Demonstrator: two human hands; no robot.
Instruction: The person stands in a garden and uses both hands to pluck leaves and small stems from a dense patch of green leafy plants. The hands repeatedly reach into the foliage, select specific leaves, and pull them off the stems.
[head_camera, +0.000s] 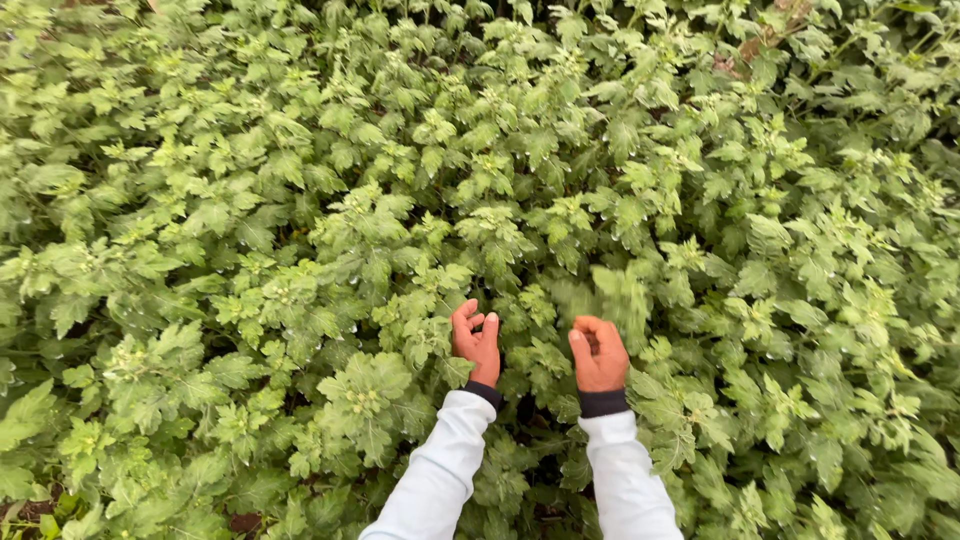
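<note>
A dense bed of green leafy plants (480, 200) with small pale bud clusters fills the whole view. My left hand (474, 340) reaches into the foliage at lower centre, fingers curled among the leaves of a shoot. A little to its right, my right hand (598, 353) is curled in a loose fist at a blurred leafy sprig (618, 295). I cannot tell whether either hand actually grips a stem. Both arms wear light sleeves with dark cuffs.
Plants stand tightly packed on all sides, about wrist-high. Bare brown soil (240, 522) shows through small gaps at the bottom left, and a brown patch (760, 40) shows at the top right.
</note>
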